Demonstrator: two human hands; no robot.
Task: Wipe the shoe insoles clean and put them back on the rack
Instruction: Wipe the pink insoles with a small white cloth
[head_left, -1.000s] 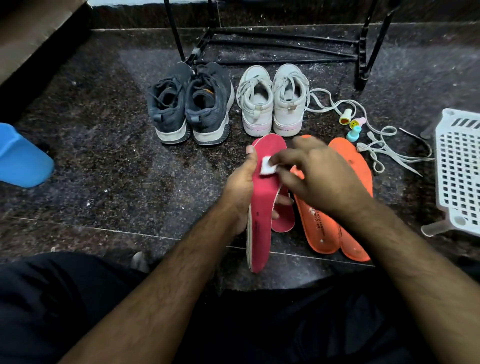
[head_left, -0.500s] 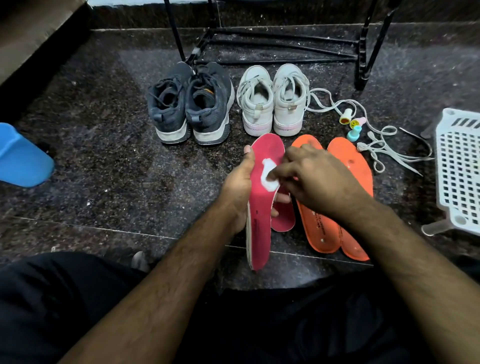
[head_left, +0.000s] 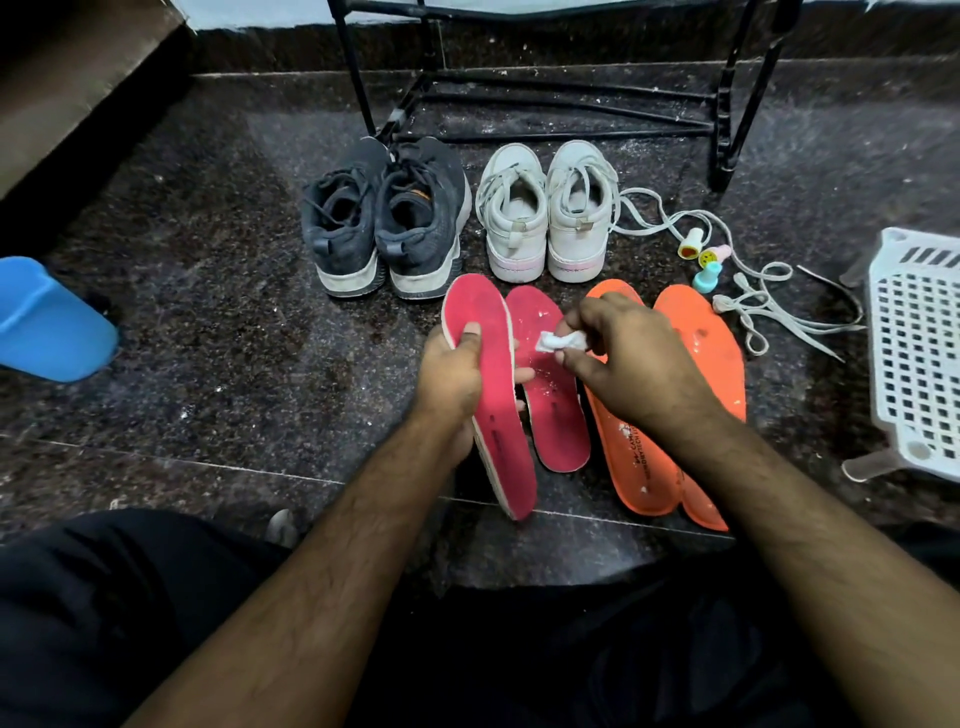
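A pink insole (head_left: 491, 395) is gripped above the floor (head_left: 208, 312) by the left hand (head_left: 452, 379). A small white wad (head_left: 561, 343), possibly tissue, is pinched by the right hand (head_left: 628, 364) beside it.

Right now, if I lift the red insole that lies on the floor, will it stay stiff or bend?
The red insole on the floor is thin and probably light. The matching held insole keeps its shape in the left hand, so it may flex only a little. White specks on it could fall off.
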